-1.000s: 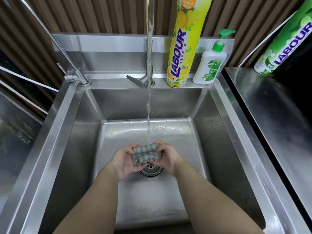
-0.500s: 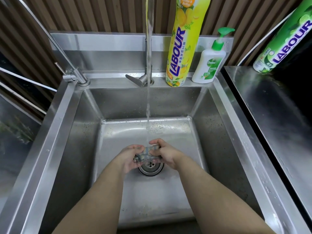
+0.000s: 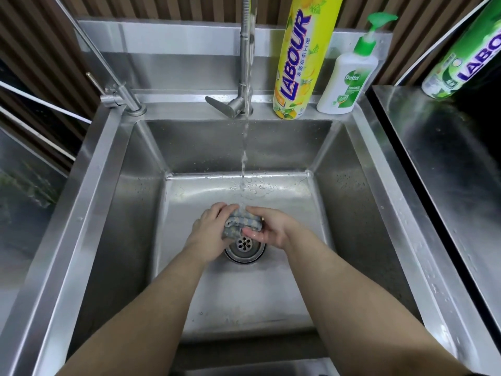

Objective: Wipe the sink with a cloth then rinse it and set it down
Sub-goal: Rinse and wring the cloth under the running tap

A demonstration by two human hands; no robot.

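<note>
Cloth (image 3: pixel 242 223) is bunched up between both hands, right over the drain (image 3: pixel 244 246). Left hand (image 3: pixel 210 227) grips one end, right hand (image 3: pixel 268 226) pinches the other, under the running water (image 3: pixel 244 158).

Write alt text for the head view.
The left hand and right hand grip a bunched blue-grey cloth under the running water stream, just above the drain of a steel sink. A yellow dish-soap bottle and a white pump bottle stand on its back ledge.
</note>
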